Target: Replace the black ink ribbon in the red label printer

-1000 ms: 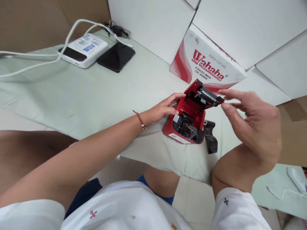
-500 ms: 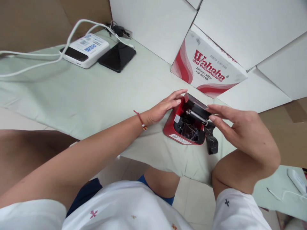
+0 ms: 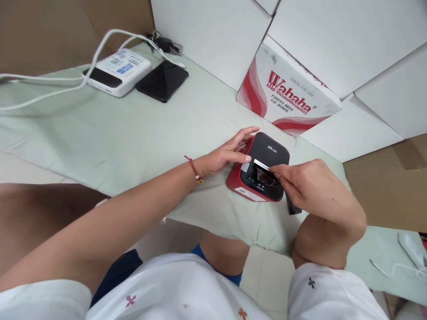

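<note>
A small red-and-black label printer (image 3: 271, 151) stands on the cloth-covered table, its black lid down. My left hand (image 3: 230, 153) holds the printer's left side, with the thumb on the lid and the fingers along the far side. At the lid's front edge, beside a white warning sticker (image 3: 261, 165), my right hand (image 3: 300, 180) has its thumb and fingers pressed together. Dark shiny material (image 3: 266, 178) shows in the slot under those fingertips. A black strip (image 3: 294, 208) lies at the printer's right side, partly hidden by my right hand.
Behind the printer stands a Wahaha water carton (image 3: 288, 89) among white boxes (image 3: 213, 35). A white power bank-like device (image 3: 133, 69) with cables, a black phone (image 3: 163, 80) and keys (image 3: 163, 43) lie at the back left. A brown carton (image 3: 387, 186) is at right.
The printer's lid has swung down from raised to shut, covering the roller inside. My right hand has moved left and toward me with it; my left thumb now rests on the lid.
</note>
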A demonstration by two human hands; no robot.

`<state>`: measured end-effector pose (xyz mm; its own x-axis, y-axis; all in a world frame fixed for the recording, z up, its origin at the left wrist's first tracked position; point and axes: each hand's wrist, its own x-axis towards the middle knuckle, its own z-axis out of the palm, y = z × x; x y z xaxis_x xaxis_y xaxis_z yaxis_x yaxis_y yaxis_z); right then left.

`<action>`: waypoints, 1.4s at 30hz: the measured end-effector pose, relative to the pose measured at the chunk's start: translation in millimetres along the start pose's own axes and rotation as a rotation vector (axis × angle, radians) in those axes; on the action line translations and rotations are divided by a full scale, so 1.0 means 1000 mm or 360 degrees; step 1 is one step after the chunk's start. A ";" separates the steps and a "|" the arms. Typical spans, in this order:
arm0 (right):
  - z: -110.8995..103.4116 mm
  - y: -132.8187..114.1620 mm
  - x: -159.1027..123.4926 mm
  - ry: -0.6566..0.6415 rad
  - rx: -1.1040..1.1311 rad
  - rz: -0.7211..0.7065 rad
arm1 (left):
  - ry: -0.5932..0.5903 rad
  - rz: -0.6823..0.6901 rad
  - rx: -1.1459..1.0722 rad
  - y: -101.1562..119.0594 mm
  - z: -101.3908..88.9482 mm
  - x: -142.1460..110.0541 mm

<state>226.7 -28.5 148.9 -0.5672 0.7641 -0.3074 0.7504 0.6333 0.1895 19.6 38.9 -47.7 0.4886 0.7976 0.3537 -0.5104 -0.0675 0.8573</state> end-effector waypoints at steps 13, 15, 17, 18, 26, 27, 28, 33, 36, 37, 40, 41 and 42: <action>0.002 0.006 -0.017 0.0158 0.0262 -0.0174 | -0.0129 -0.0143 -0.0014 0.014 0.000 -0.004; 0.003 0.006 -0.022 0.0180 0.0320 -0.0321 | -0.0132 -0.0146 -0.0022 0.012 -0.001 -0.004; 0.004 0.004 -0.026 0.0160 0.0329 -0.0448 | -0.0118 -0.0141 -0.0042 0.010 -0.001 -0.004; 0.005 0.004 -0.028 0.0141 0.0318 -0.0495 | -0.0103 -0.0143 -0.0055 0.010 -0.001 -0.003; 0.004 0.001 -0.023 0.0056 0.0266 -0.0463 | 0.0013 -0.0119 -0.0142 0.012 0.010 -0.001; 0.003 0.001 -0.023 0.0067 0.0273 -0.0471 | 0.0010 -0.0107 -0.0159 0.012 0.011 -0.001; 0.003 0.000 -0.024 0.0080 0.0282 -0.0477 | 0.0006 -0.0099 -0.0176 0.012 0.012 -0.001; 0.006 -0.001 -0.012 0.0148 0.0471 -0.0315 | 0.0029 -0.0129 -0.0174 0.007 0.012 0.000; 0.013 -0.001 0.012 0.0265 0.0516 0.0070 | 0.0026 -0.0117 -0.0140 0.005 0.010 0.001; 0.016 0.000 0.021 0.0267 0.0469 0.0206 | 0.0022 -0.0100 -0.0139 0.005 0.010 0.002; 0.024 0.002 0.044 0.0058 0.0282 0.0378 | 0.0002 -0.0078 -0.0126 0.006 0.009 0.002; 0.026 0.003 0.050 -0.0040 0.0249 0.0358 | -0.0010 -0.0096 -0.0118 0.006 0.009 0.002; 0.028 0.004 0.054 -0.0120 0.0233 0.0329 | -0.0022 -0.0122 -0.0112 0.007 0.008 0.002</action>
<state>208.3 11.7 107.3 -0.3741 0.8605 -0.3459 0.8918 0.4361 0.1202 22.8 35.3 -38.0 0.5377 0.7904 0.2937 -0.5193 0.0359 0.8539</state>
